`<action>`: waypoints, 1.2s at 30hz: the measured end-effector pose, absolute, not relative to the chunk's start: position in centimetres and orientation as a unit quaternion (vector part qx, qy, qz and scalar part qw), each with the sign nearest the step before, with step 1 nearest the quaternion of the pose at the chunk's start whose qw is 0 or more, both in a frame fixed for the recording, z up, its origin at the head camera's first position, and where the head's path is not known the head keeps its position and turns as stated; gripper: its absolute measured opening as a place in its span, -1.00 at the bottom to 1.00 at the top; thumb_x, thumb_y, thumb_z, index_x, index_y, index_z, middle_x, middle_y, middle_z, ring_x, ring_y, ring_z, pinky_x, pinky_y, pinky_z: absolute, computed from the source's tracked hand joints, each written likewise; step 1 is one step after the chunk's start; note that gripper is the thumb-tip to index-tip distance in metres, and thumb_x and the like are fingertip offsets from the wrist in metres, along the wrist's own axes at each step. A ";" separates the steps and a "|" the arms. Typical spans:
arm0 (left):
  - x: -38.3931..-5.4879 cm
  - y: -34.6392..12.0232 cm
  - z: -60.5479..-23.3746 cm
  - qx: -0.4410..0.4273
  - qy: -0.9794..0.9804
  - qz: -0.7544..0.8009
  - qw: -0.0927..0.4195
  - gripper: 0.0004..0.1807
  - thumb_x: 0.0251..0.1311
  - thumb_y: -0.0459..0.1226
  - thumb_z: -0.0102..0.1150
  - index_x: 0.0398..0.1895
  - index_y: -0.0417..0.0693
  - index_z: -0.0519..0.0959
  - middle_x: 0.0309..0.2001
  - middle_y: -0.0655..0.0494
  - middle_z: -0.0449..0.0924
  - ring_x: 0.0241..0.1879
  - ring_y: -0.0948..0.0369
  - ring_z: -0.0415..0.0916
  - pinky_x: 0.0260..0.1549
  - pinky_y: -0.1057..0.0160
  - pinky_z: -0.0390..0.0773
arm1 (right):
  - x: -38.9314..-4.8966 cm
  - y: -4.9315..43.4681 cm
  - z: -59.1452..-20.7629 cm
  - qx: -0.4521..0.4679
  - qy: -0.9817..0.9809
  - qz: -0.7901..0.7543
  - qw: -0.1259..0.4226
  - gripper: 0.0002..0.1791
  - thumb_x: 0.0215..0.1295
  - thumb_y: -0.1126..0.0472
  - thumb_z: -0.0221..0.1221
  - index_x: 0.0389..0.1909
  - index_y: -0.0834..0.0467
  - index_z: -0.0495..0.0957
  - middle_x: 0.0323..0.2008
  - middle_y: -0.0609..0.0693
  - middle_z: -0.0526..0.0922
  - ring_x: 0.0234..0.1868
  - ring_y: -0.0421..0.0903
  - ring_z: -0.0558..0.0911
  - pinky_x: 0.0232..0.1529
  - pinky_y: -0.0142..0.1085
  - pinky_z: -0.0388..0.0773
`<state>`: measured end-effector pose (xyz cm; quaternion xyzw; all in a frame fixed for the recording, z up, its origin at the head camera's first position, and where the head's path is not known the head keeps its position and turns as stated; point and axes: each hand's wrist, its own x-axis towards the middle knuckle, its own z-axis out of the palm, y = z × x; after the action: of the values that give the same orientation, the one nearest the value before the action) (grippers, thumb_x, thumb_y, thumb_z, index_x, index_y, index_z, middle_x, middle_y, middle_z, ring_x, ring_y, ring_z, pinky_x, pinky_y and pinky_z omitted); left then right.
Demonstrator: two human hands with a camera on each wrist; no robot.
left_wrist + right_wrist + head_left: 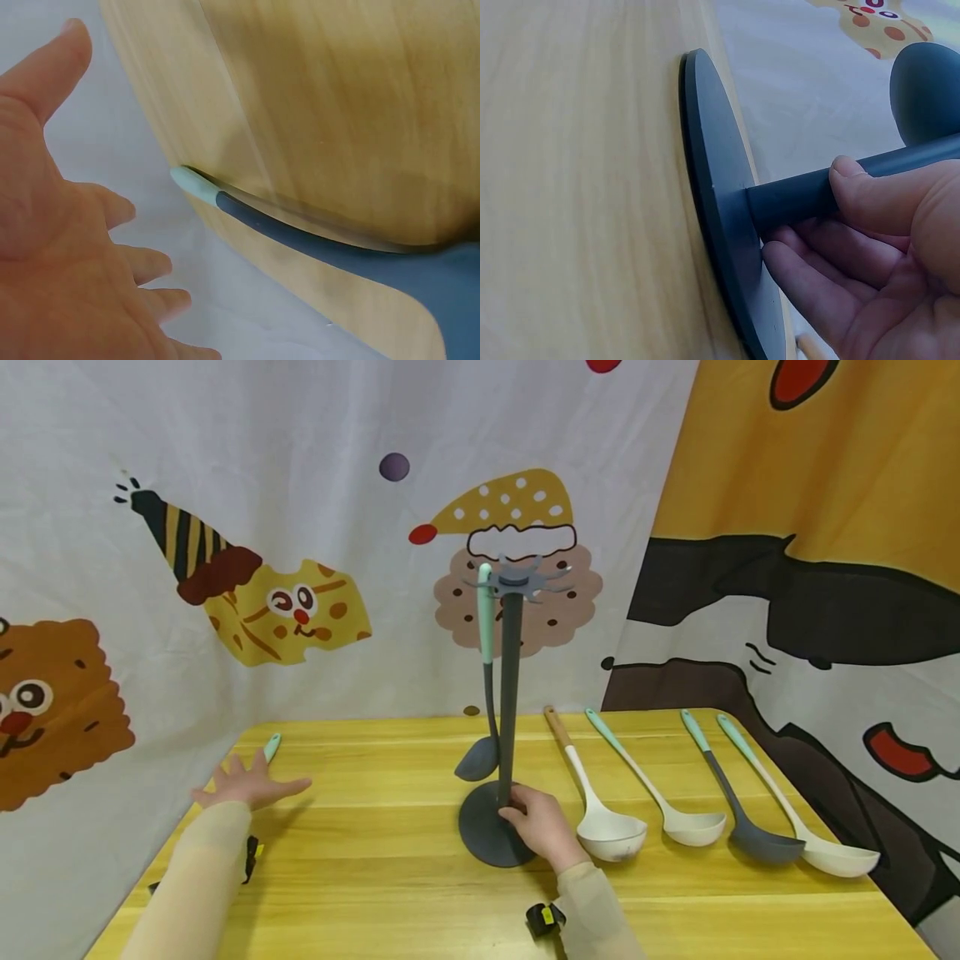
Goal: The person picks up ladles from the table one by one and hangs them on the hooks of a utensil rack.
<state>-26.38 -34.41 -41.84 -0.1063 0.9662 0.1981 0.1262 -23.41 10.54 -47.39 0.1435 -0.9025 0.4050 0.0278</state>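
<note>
Dark-grey stand [480, 831], ladle [476, 760] hanging, is standing mid-scene; right hand [543, 822] is gripping its pole [511, 693] low. Left hand [246, 783], empty, fingers [146, 264] spread, is hovering near the mint-handled utensil [352, 261] at left. Step: apparently fetching it; next move likely calling for grasping its handle [196, 185].

Right of the stand [511, 693], 4 ladles [611, 837] lie on the table [375, 893], curtain [337, 418] behind
</note>
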 end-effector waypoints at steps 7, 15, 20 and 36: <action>-26.0 -34.7 -41.6 -0.121 0.964 0.193 0.133 0.46 -0.09 0.51 0.12 0.46 -0.51 -0.15 0.33 -0.73 -0.37 0.29 -0.60 -0.38 0.03 -0.67 -0.22 | -23.4 10.5 -47.4 0.143 -0.905 0.401 0.028 -0.78 0.37 0.26 0.23 -0.02 0.22 0.64 -0.13 0.08 0.72 -0.06 0.09 0.68 -0.07 -0.03 0.61; -26.5 -35.5 -42.3 -0.151 0.963 0.174 0.139 0.53 -0.25 0.54 0.21 0.36 -0.62 -0.03 0.23 -0.81 -0.12 0.22 -0.59 -0.12 0.01 -0.61 0.00 | -23.4 10.5 -47.4 0.140 -0.906 0.397 0.032 -0.81 0.36 0.27 0.24 -0.06 0.20 0.64 -0.14 0.07 0.72 -0.08 0.08 0.68 -0.08 -0.03 0.61; -26.7 -36.0 -42.9 -0.172 0.956 0.188 0.142 0.55 -0.31 0.54 0.27 0.34 -0.63 -0.03 0.24 -0.82 -0.13 0.23 -0.58 -0.12 0.05 -0.58 0.01 | -23.4 10.5 -47.5 0.138 -0.908 0.395 0.029 -0.81 0.37 0.26 0.23 -0.05 0.19 0.64 -0.13 0.07 0.72 -0.07 0.07 0.68 -0.08 -0.05 0.62; -26.8 -37.0 -44.1 -0.163 0.959 0.200 0.118 0.32 -0.29 0.41 0.41 0.15 -0.64 0.30 0.11 -0.79 0.14 0.05 -0.53 0.17 -0.15 -0.35 0.44 | -23.6 10.6 -47.6 0.146 -0.908 0.392 0.037 -0.83 0.36 0.27 0.23 -0.07 0.18 0.65 -0.16 0.05 0.72 -0.10 0.06 0.69 -0.10 -0.05 0.62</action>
<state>-26.79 -37.00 -44.13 -0.1631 0.9589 0.2000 0.1180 -23.57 10.59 -47.62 0.1457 -0.9075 0.3922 0.0367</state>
